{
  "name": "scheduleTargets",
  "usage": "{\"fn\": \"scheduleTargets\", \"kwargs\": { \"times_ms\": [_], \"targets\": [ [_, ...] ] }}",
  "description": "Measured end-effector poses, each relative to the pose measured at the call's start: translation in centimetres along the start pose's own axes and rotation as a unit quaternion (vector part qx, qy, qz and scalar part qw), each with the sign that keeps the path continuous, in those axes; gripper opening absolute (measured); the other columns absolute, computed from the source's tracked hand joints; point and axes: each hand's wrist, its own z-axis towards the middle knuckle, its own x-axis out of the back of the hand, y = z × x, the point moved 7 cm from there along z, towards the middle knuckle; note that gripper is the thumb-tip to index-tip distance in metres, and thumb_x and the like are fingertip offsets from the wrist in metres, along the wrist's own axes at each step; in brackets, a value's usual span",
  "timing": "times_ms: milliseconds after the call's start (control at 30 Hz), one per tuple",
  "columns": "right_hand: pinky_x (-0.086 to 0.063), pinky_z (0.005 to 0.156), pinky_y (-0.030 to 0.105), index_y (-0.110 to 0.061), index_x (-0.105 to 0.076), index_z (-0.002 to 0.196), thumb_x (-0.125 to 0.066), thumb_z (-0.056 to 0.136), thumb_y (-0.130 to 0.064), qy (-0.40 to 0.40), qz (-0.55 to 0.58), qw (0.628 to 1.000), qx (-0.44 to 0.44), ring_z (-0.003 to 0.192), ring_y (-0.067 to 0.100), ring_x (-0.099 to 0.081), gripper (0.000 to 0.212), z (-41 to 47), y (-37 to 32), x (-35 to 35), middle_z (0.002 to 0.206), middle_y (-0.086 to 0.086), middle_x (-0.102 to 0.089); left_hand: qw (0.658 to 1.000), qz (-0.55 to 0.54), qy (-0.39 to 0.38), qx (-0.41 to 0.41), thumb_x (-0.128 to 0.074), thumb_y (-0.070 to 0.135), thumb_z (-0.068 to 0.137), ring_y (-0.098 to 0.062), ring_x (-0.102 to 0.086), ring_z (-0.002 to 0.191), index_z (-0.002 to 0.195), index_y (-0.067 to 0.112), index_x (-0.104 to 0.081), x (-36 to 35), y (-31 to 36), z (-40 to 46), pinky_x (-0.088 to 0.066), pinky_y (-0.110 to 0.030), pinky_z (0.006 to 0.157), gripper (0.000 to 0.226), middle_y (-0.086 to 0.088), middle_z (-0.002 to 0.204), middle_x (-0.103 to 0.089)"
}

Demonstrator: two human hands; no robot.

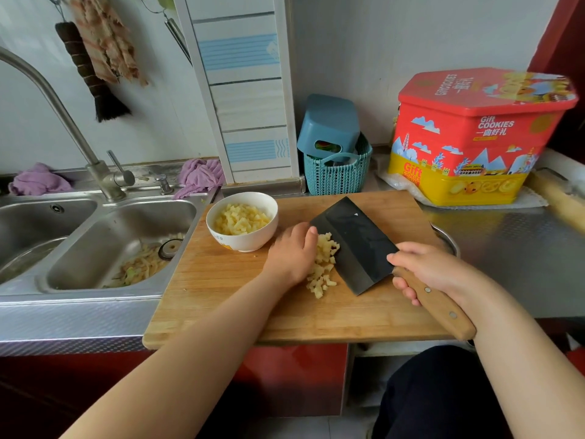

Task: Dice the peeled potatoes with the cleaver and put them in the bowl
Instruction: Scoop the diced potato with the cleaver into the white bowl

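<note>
A pile of diced potato (323,267) lies in the middle of the wooden cutting board (221,299). My left hand (292,251) presses against the pile's left side, fingers together. My right hand (430,267) grips the wooden handle of the cleaver (354,245), whose dark blade lies tilted against the right side of the pile. A white bowl (250,243) holding diced potato stands at the board's back left corner, just left of my left hand.
A double steel sink (95,236) with peel scraps lies to the left, with a tap (104,179) behind it. A red and yellow cookie tin (474,134) and a teal basket (337,172) stand behind the board. A metal basin's rim (448,242) shows at the board's right edge.
</note>
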Motion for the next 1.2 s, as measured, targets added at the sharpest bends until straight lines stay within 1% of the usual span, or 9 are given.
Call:
{"fn": "scheduleTargets", "kwargs": {
  "times_ms": [133, 233, 333, 433, 533, 633, 800, 967, 1200],
  "targets": [
    [-0.047, 0.047, 0.028, -0.02, -0.049, 0.108, -0.05, 0.101, -0.023, -0.006, 0.008, 1.0, 0.003, 0.048, 0.015, -0.051, 0.007, -1.1, 0.0, -2.7, 0.06, 0.006, -0.056, 0.999, -0.022, 0.018, 0.016, -0.026, 0.038, 0.103, -0.025, -0.03, 0.14, 0.149, 0.014, -0.031, -1.1, 1.3, -1.1, -0.022, -0.04, 0.115, 0.052, -0.008, 0.152, -0.036],
    [-0.048, 0.046, 0.028, -0.011, -0.049, 0.115, -0.048, 0.102, -0.025, -0.004, 0.024, 1.0, 0.004, 0.047, 0.015, -0.052, 0.019, -1.3, 0.3, -4.9, 0.061, 0.005, -0.056, 0.996, -0.067, 0.057, 0.03, -0.029, 0.032, 0.103, -0.024, -0.034, 0.136, 0.144, 0.014, -0.038, -1.4, 2.0, -1.4, -0.023, -0.036, 0.112, 0.045, -0.007, 0.147, -0.041],
    [-0.048, 0.046, 0.028, -0.01, -0.047, 0.117, -0.047, 0.103, -0.024, 0.006, 0.065, 0.998, 0.011, 0.046, 0.015, -0.052, 0.02, -1.4, 0.3, -6.2, 0.061, 0.005, -0.056, 0.996, -0.053, 0.067, 0.023, -0.032, 0.032, 0.102, -0.024, -0.037, 0.132, 0.14, 0.019, -0.042, -1.2, 2.6, -1.6, -0.026, -0.037, 0.11, 0.041, -0.005, 0.144, -0.043],
    [-0.046, 0.045, 0.029, -0.014, -0.043, 0.121, -0.047, 0.103, -0.022, 0.019, 0.119, 0.992, 0.021, 0.046, 0.016, -0.05, 0.021, -1.5, 0.2, -6.5, 0.058, 0.006, -0.055, 0.998, 0.008, 0.063, -0.019, -0.034, 0.035, 0.1, -0.026, -0.036, 0.134, 0.141, 0.022, -0.039, -0.9, 3.5, -1.5, -0.027, -0.039, 0.109, 0.043, -0.005, 0.145, -0.042],
    [-0.045, 0.044, 0.029, -0.014, -0.04, 0.137, -0.048, 0.102, -0.023, 0.032, 0.154, 0.987, 0.03, 0.045, 0.017, -0.051, 0.036, -1.7, 0.1, -6.2, 0.056, 0.005, -0.056, 0.99, 0.08, 0.082, -0.082, -0.035, 0.04, 0.101, -0.027, -0.037, 0.132, 0.144, 0.026, -0.037, 0.1, 5.1, -0.8, -0.03, -0.04, 0.107, 0.045, -0.006, 0.143, -0.044],
    [-0.045, 0.043, 0.028, -0.018, -0.037, 0.141, -0.049, 0.102, -0.024, 0.033, 0.17, 0.984, 0.044, 0.045, 0.017, -0.051, 0.042, -1.8, -0.9, -6.0, 0.057, 0.006, -0.056, 0.974, 0.139, 0.109, -0.144, -0.035, 0.042, 0.101, -0.029, -0.041, 0.125, 0.142, 0.028, -0.039, 1.6, 6.8, -0.2, -0.036, -0.041, 0.101, 0.044, -0.006, 0.137, -0.048],
    [-0.043, 0.041, 0.026, -0.023, -0.035, 0.118, -0.048, 0.102, -0.021, 0.012, 0.176, 0.981, 0.086, 0.041, 0.016, -0.049, 0.021, -1.6, -4.5, -7.1, 0.053, 0.004, -0.053, 0.961, 0.142, 0.163, -0.171, -0.042, 0.037, 0.1, -0.031, -0.045, 0.114, 0.129, 0.023, -0.055, 5.2, 6.9, 0.8, -0.039, -0.041, 0.096, 0.035, -0.007, 0.125, -0.052],
    [-0.044, 0.041, 0.027, -0.014, -0.044, 0.11, -0.046, 0.102, -0.018, 0.003, 0.145, 0.981, 0.126, 0.042, 0.017, -0.049, 0.009, -0.9, -8.4, -9.5, 0.053, 0.004, -0.054, 0.966, 0.101, 0.186, -0.147, -0.045, 0.031, 0.099, -0.029, -0.044, 0.114, 0.12, 0.024, -0.059, 9.4, 5.0, 2.1, -0.038, -0.039, 0.094, 0.026, -0.005, 0.122, -0.053],
    [-0.045, 0.042, 0.026, -0.013, -0.051, 0.1, -0.045, 0.101, -0.017, 0.002, 0.142, 0.982, 0.128, 0.046, 0.017, -0.049, 0.007, -0.7, -9.5, -11.3, 0.057, 0.006, -0.054, 0.971, 0.11, 0.186, -0.1, -0.045, 0.02, 0.098, -0.025, -0.048, 0.108, 0.109, 0.016, -0.061, 12.1, 1.1, 3.6, -0.042, -0.037, 0.09, 0.02, -0.005, 0.111, -0.057]
  ]
}}
